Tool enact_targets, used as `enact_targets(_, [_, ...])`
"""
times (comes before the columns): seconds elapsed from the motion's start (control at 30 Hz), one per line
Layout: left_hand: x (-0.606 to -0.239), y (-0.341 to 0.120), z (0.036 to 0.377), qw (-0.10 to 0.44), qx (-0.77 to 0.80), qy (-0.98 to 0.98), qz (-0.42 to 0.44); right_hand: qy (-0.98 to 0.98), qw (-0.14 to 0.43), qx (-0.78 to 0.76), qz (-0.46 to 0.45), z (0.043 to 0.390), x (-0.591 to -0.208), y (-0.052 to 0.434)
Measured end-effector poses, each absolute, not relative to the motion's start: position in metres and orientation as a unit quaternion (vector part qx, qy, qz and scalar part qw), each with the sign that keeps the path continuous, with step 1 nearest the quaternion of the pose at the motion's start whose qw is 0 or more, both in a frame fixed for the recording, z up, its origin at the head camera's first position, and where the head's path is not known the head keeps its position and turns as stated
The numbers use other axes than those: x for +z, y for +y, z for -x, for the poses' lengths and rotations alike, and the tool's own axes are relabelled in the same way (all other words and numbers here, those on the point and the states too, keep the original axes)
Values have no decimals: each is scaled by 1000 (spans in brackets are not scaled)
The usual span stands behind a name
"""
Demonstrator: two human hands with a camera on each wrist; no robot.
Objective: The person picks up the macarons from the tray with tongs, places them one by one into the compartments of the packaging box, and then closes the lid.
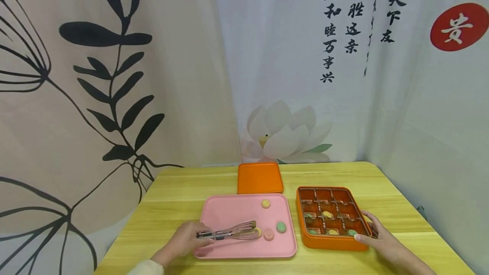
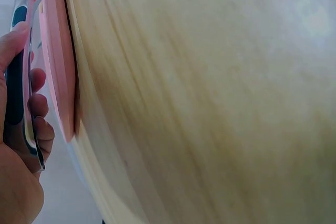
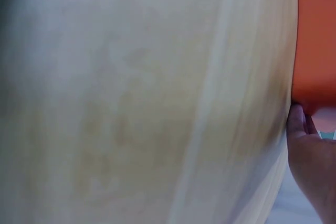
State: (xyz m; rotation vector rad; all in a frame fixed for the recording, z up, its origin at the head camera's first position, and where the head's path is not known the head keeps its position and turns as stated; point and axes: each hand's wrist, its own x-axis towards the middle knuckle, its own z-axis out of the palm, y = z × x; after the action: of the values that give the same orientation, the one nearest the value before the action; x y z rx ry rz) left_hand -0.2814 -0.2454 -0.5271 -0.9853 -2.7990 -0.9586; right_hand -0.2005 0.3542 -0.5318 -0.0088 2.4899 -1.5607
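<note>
**Tongs closing on a sweet, lower centre of the head view**

Left hand (image 1: 187,239) is gripping the tongs (image 1: 229,232), fingers curled round the handles; tips are nearly pressed together on a yellow sweet (image 1: 259,232) lying on the pink tray (image 1: 229,213). Judgement: squeezing gently and lifting level should keep it from slipping. Right hand (image 1: 376,233), lower right, is steadying the orange box (image 1: 331,217), thumb on its front corner, fingers along its right rim; keeping it braced helps. Further back, centre frame, the orange lid (image 1: 259,177) is lying on the table (image 1: 183,190).
</note>
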Motion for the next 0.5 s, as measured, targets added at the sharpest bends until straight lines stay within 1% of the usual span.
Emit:
enact_targets(0.27, [-528,-245,279,17,-315,-895,316,846,94,-525,8,200,-533,354])
enact_targets(0.5, [-528,-244,280,-9,-321,-897,302,843,96,-530,10,202,-535,356])
